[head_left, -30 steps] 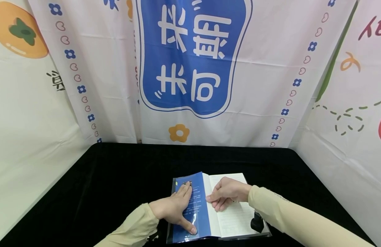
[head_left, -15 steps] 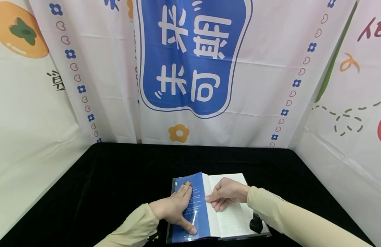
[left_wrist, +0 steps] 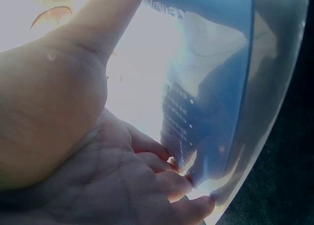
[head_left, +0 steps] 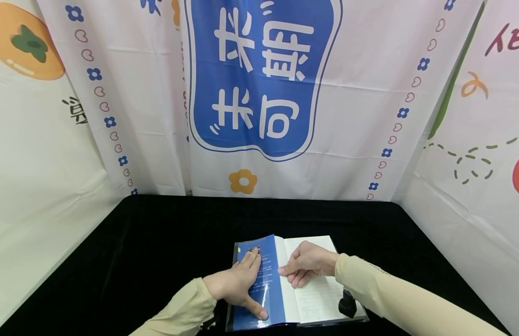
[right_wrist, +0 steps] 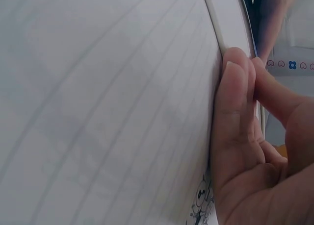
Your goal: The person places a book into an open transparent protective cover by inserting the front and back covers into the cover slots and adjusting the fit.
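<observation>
An open notebook [head_left: 326,303] with lined white pages lies on the black cloth. Its left side is a blue flap [head_left: 278,298] printed with small white text, inside a clear plastic cover [left_wrist: 274,63]. My left hand [head_left: 238,282] rests spread on the blue side, thumb toward the near edge and fingers pointing away. Near the fold, my right hand [head_left: 305,263] pinches the free edge of the blue flap between thumb and curled fingers. In the right wrist view its fingers lie against the lined page [right_wrist: 98,97]. Glare hides part of the blue side in the left wrist view.
A black cloth [head_left: 179,233] covers the table. White printed curtains [head_left: 360,116] hang behind it and on both sides. A small black wrist device [head_left: 347,304] sits under the right sleeve, above the page's lower right corner.
Almost nothing differs. My right hand and the flap's edge shift very slightly to the left, as does the whole head view. The left hand stays in place on the blue side.
</observation>
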Motion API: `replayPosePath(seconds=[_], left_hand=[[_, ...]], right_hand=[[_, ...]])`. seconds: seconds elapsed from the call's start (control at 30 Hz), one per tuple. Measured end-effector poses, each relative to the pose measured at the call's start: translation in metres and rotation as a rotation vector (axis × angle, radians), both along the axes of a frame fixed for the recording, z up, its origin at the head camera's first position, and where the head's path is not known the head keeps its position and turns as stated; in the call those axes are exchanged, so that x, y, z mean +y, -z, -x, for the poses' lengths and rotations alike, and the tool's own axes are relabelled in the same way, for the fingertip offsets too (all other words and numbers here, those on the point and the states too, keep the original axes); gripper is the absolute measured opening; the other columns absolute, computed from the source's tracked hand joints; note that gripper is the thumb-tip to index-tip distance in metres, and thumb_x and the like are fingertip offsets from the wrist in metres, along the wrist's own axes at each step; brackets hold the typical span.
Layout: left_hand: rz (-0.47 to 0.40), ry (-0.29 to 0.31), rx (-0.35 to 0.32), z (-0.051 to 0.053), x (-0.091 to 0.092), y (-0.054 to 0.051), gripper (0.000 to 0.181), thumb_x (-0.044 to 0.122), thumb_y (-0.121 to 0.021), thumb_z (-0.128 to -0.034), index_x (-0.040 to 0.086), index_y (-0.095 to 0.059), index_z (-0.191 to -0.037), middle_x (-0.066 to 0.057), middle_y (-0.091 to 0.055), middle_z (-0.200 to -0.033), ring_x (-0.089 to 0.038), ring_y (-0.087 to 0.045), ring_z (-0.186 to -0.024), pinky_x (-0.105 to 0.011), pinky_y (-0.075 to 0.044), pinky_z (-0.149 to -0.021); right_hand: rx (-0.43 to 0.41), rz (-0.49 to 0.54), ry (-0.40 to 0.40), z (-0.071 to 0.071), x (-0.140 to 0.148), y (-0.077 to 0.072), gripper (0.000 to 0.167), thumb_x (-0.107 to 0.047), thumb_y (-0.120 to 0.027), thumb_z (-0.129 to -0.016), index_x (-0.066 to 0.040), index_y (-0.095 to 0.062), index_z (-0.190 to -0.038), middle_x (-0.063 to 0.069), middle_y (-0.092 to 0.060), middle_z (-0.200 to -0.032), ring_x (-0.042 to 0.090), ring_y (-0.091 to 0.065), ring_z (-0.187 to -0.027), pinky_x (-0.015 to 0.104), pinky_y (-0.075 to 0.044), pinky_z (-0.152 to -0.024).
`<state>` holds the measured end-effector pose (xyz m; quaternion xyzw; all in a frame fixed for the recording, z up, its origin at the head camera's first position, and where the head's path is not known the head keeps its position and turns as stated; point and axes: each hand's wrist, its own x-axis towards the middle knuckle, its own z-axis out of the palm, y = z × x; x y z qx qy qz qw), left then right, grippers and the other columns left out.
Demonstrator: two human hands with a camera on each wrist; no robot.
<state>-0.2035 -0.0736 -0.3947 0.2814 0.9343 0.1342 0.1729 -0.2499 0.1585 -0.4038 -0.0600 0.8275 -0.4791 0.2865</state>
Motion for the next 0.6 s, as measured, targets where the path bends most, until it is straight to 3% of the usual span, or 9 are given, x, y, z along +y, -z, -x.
replayPosePath(seconds=[0.6], left_hand=[[-0.001, 0.011, 0.019, -0.002, 0.0006, 0.0018, 0.131, 0.067, -0.079, -0.0652, -0.009, -0.018, -0.152, -0.028, -0.009, -0.158, -0.04, -0.008, -0.146, -0.056, -0.022, -0.111]], right_hand=[[0.018, -0.015, 0.031, -0.0031, -0.0071, -0.0017, 0.029, -0.025, -0.084, -0.078, 0.001, -0.073, -0.074, 0.013, -0.069, -0.066, 0.016, -0.067, -0.053, 0.03, -0.057, -0.053]])
